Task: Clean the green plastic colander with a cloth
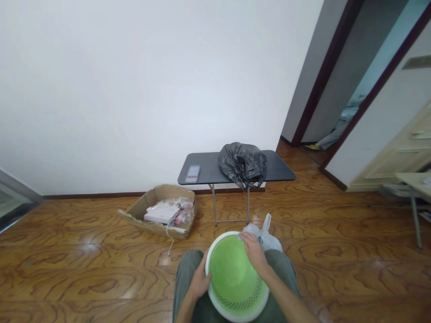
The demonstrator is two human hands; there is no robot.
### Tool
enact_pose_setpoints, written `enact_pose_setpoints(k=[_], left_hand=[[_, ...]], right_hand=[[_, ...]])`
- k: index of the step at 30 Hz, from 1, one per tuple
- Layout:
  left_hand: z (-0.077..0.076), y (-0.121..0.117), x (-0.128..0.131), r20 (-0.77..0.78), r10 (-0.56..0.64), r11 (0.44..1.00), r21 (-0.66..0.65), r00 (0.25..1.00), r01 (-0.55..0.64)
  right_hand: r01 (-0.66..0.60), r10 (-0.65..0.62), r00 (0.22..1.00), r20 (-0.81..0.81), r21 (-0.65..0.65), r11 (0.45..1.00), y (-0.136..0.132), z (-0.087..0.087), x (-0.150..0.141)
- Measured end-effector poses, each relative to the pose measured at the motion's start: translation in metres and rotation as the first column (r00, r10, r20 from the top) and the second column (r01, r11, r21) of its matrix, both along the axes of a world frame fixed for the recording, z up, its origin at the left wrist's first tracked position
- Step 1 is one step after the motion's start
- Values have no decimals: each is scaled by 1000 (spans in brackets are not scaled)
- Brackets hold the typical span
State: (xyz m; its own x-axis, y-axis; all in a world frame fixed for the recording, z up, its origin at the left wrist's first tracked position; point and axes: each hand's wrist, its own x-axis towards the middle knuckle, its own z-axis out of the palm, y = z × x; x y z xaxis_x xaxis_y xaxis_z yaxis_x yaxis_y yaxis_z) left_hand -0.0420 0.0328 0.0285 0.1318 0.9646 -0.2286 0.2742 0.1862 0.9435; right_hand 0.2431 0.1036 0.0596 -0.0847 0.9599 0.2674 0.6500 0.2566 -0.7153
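A round green colander [232, 264] with a white rim rests on my lap, tilted so its inside faces me. Lattice holes show along its lower side. My left hand [201, 279] grips the rim at the left, thumb on the inner side and fingers hidden behind. At the top right of the rim, my right hand [253, 249] has its fingers closed over a small pale cloth-like piece [241, 236], pressed against the colander's edge. Most of that piece is covered by the fingers.
Ahead stands a dark folding table [210, 163] with a black plastic bag [242, 162] and a small pale card-like item [193, 173]. A cardboard box [138, 215] of packaging is on the floor at left. A white plastic bag [271, 242] sits beyond my right knee.
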Motion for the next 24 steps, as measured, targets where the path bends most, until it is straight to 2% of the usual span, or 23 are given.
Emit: enact_pose_setpoints(k=[3, 6, 10, 14, 18, 21, 24], left_hand=[[-1, 1, -1, -4, -2, 1000, -6, 1000, 2], [0, 1, -1, -5, -1, 1000, -9, 1000, 1], [1, 0, -1, -6, 3, 1000, -7, 1000, -3], [1, 1, 0, -10, 8, 1000, -4, 1000, -8], [0, 0, -1, -6, 4, 1000, -9, 1000, -4], [-1, 0, -1, -6, 6, 1000, -14, 1000, -6], [-4, 1, -1, -3, 12, 1000, -13, 1000, -12]], right_hand=[[131, -131, 991, 13, -18, 991, -21, -11, 24], [203, -200, 978, 54, -43, 978, -44, -21, 42], [224, -219, 972, 89, -61, 973, -76, -29, 49], [209, -198, 976, 90, -127, 970, -104, -27, 43], [88, -74, 995, 62, -259, 962, -122, -14, 36], [-70, 87, 996, 32, -365, 928, -134, -3, 33], [-178, 208, 978, 31, -410, 895, -148, -2, 31]])
